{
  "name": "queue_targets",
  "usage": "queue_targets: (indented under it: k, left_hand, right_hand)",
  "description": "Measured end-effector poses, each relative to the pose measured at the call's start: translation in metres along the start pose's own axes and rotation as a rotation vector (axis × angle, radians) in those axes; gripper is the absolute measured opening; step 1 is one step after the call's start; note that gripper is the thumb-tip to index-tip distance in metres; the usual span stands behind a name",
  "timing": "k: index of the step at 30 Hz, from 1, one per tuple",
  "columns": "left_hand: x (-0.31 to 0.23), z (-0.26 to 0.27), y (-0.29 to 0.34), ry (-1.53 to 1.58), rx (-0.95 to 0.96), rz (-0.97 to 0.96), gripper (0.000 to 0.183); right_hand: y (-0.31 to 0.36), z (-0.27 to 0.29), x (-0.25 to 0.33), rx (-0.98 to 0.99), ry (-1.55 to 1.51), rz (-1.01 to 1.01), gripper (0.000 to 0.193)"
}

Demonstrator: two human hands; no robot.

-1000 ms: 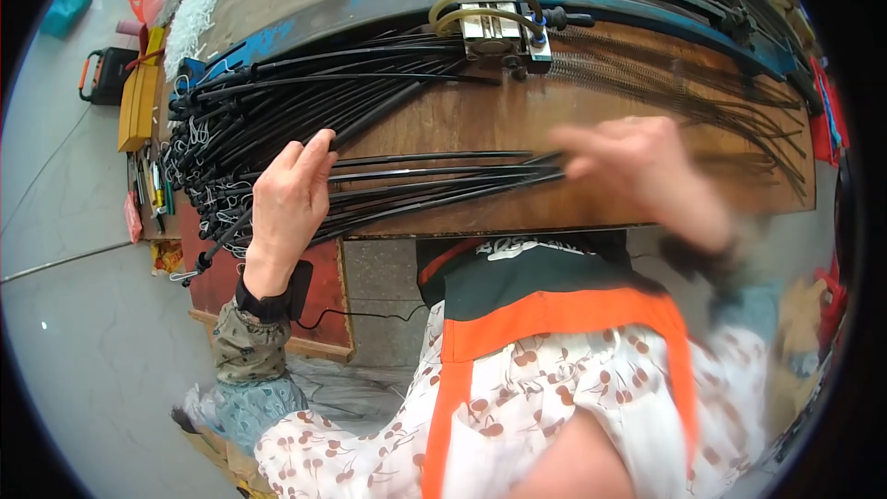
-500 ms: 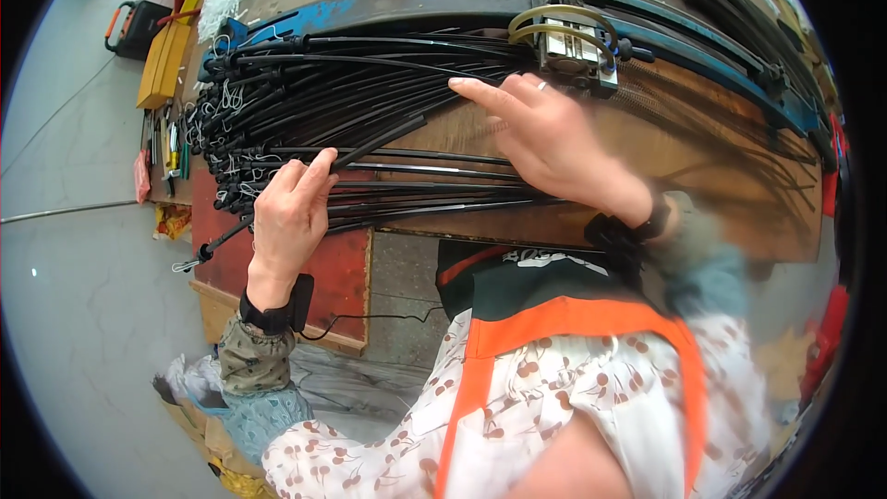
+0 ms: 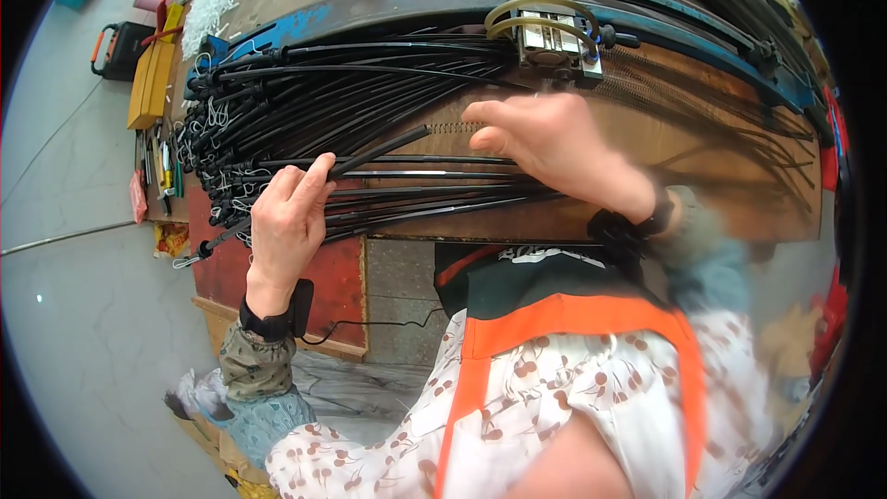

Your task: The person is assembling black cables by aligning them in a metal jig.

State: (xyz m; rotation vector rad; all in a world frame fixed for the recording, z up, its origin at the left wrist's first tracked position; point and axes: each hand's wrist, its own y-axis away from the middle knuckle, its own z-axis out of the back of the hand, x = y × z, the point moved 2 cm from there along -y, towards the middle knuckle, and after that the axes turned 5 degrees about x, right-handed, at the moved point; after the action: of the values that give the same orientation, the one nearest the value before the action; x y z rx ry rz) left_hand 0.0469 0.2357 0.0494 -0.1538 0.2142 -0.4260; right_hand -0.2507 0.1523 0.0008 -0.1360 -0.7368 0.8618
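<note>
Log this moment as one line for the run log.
left hand grips black rod | right hand open above rod bundle | wooden bench

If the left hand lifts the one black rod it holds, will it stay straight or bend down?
Probably it stays nearly straight: the black rod pinched by the left hand rises clear of the rod bundle without drooping. It looks thin, so likely light. The smooth round surface may slip or roll between the fingers.
</note>
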Motion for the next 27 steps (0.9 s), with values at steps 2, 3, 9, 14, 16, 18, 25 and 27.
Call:
queue_targets:
  k: [2, 3, 9, 14, 16, 18, 25, 27]
  left_hand:
    - [-0.004, 0.002, -0.001, -0.011, 0.005, -0.003, 0.039]
    - [-0.005, 0.004, -0.002, -0.023, 0.02, 0.002, 0.039]
    - [-0.04, -0.002, -0.047, -0.018, 0.122, -0.108, 0.042]
    - [-0.084, -0.006, -0.098, -0.1, 0.108, -0.196, 0.045]
    - [-0.079, 0.013, -0.116, -0.164, -0.009, -0.232, 0.043]
    - [-0.085, 0.01, -0.136, -0.183, 0.053, -0.24, 0.041]
    - [-0.116, 0.0, -0.211, -0.258, 0.029, -0.388, 0.042]
    - [-0.123, -0.018, -0.229, -0.253, 0.065, -0.465, 0.042]
  right_hand:
    - [-0.001, 0.008, 0.001, -0.057, 0.14, 0.069, 0.033]
    - [-0.002, 0.014, 0.002, -0.113, 0.282, 0.141, 0.037]
    - [0.004, 0.046, -0.013, -0.183, 0.358, 0.337, 0.041]
    - [0.039, 0.073, -0.054, -0.476, 0.153, 0.535, 0.033]
    - [0.078, 0.081, -0.104, -0.61, 0.072, 0.105, 0.02]
    - [0.095, 0.094, -0.114, -0.595, 0.043, -0.195, 0.02]
    - [0.143, 0.162, -0.173, -0.196, 0.351, -0.497, 0.046]
    - [0.147, 0.162, -0.171, -0.261, 0.287, -0.529, 0.053]
